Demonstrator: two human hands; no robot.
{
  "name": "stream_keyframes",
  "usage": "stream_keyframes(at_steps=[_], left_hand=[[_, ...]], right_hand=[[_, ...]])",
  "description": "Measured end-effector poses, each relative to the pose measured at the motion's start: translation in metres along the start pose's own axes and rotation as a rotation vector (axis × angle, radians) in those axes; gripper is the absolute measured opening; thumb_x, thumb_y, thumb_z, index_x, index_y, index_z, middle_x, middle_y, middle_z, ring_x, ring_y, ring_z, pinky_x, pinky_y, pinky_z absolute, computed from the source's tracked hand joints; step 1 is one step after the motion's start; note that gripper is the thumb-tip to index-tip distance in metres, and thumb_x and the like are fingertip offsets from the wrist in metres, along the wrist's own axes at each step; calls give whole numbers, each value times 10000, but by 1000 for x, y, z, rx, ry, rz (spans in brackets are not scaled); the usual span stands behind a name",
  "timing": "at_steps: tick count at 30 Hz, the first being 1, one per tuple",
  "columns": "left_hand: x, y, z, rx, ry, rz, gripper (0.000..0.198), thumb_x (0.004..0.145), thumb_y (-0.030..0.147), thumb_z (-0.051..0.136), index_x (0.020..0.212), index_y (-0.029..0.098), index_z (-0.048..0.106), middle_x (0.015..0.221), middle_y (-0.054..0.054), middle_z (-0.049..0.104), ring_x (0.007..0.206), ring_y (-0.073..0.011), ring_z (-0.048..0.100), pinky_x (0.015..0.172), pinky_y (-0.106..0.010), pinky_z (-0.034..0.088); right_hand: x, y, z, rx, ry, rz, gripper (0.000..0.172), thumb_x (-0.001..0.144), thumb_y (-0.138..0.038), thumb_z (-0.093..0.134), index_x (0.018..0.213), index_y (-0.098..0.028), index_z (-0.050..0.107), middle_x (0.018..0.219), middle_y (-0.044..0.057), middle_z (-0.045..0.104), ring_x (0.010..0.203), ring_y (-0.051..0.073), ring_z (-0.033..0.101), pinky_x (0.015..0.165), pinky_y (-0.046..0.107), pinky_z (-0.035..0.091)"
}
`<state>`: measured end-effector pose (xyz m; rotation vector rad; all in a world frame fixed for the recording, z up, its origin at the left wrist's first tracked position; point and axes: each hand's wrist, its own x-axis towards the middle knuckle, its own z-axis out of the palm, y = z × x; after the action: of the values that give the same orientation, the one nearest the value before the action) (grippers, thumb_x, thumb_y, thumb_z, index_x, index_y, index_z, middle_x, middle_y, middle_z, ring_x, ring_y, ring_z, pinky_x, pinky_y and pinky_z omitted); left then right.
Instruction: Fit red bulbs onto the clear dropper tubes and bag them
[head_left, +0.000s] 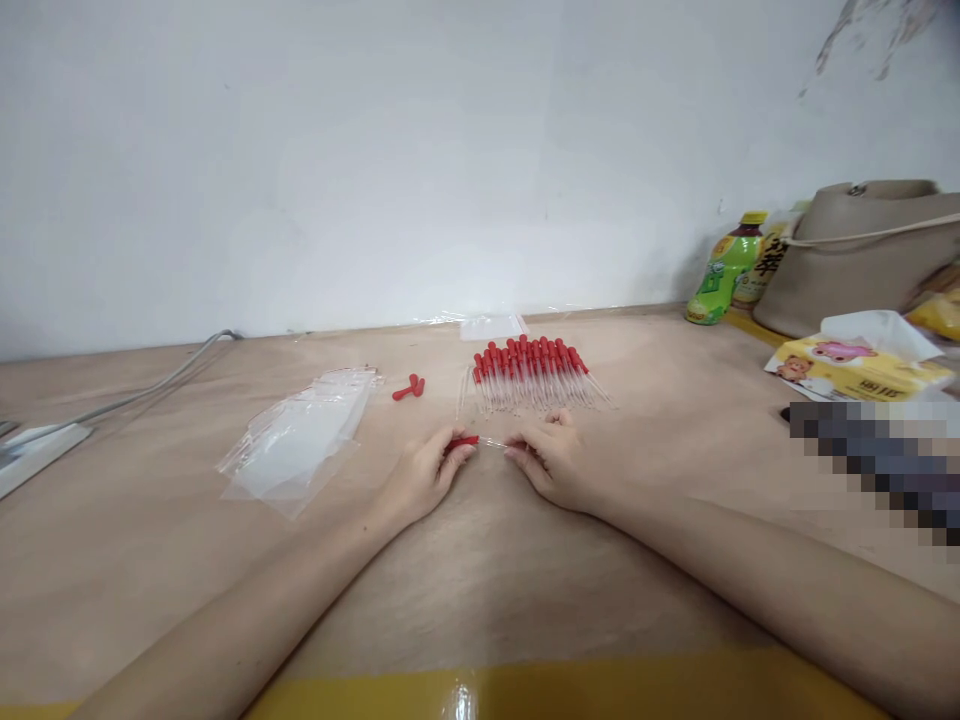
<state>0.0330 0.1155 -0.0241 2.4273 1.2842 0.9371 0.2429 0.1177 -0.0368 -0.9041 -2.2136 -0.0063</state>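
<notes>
Just in front of a pile of droppers, my hands meet over the table. My left hand [433, 470] pinches a red rubber bulb [466, 440], its fingers closed. A thin clear glass tube [491, 442] runs from the bulb's end to my right hand [551, 462], whose thumb and fingertips grip its other end. How deep the tube sits in the bulb I cannot tell. Behind lies the pile of red-topped droppers [534, 362], tips toward me. A few loose glass tubes [463, 393] lie at its left side. Several loose red bulbs [410, 389] lie further left.
Clear zip bags [300, 440] are fanned out at left, another bag [493, 327] by the wall. A grey cable [172, 378] crosses the far left. At right stand a green bottle [721, 275], a beige handbag [855, 260] and a yellow tissue pack [855, 372]; a blurred dark object lies nearer.
</notes>
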Motion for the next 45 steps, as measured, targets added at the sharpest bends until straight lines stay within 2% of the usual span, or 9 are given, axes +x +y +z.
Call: stream_keyframes(at_steps=[7, 13, 22, 30, 34, 37, 40, 43, 45], left_hand=[[-1, -6, 0, -86, -54, 51, 150, 849, 265, 471, 917, 195, 585, 766, 21, 645, 649, -94, 584, 611, -184, 449], [-3, -6, -1, -91, -119, 81, 154, 837, 289, 495, 893, 210, 615, 855, 15, 659, 741, -108, 602, 680, -197, 464], [-3, -7, 4, 46, -28, 164, 171, 826, 307, 512, 851, 184, 629, 698, 12, 638, 588, -97, 561, 572, -203, 434], [-3, -5, 4, 14, -47, 217, 159, 835, 286, 505, 869, 192, 629, 748, 6, 658, 637, -98, 588, 607, -196, 448], [-3, -4, 3, 25, -40, 258, 163, 831, 289, 510, 875, 190, 632, 747, -1, 661, 643, -106, 595, 614, -206, 461], [-3, -6, 4, 11, -8, 213, 167, 817, 296, 530, 899, 195, 635, 776, -3, 671, 644, -105, 604, 618, -201, 478], [-3, -10, 5, -46, 34, 111, 191, 782, 316, 576, 922, 199, 633, 833, -1, 680, 671, -107, 620, 643, -195, 500], [-3, -12, 7, -123, 23, 26, 200, 770, 326, 586, 919, 200, 634, 845, 4, 681, 694, -112, 628, 665, -201, 514], [-3, -12, 7, -149, 2, 2, 193, 779, 324, 574, 911, 199, 638, 836, 4, 682, 688, -113, 628, 662, -208, 518]], right_hand=[[2, 2, -4, 69, -80, -6, 170, 864, -232, 422, 822, -195, 582, 691, -14, 623, 605, 102, 498, 701, 292, 242], [3, 3, -9, 60, -127, 23, 146, 833, -211, 468, 786, -203, 605, 688, -28, 623, 594, 89, 478, 713, 296, 205], [4, 0, -1, -91, -50, -43, 215, 846, -214, 413, 756, -181, 605, 671, 0, 603, 615, 108, 459, 676, 312, 178], [11, 2, -6, 100, -283, 94, 264, 868, -211, 376, 678, -169, 555, 627, -25, 600, 551, 88, 453, 725, 294, 244], [13, -2, -6, 157, -336, 179, 281, 871, -221, 376, 680, -179, 578, 621, -25, 617, 567, 97, 492, 793, 319, 263], [14, -2, -7, 179, -341, 200, 289, 877, -232, 372, 696, -190, 594, 646, -23, 630, 607, 108, 524, 817, 327, 279], [14, 4, -11, 218, -317, 157, 230, 865, -261, 409, 781, -196, 613, 726, -3, 643, 670, 121, 544, 735, 278, 342], [10, 11, -14, 227, -272, 132, 172, 838, -254, 455, 872, -183, 608, 828, 25, 646, 724, 129, 550, 649, 241, 374], [8, 13, -15, 185, -230, 99, 176, 841, -232, 442, 877, -183, 606, 832, 26, 646, 733, 132, 549, 677, 255, 371]])
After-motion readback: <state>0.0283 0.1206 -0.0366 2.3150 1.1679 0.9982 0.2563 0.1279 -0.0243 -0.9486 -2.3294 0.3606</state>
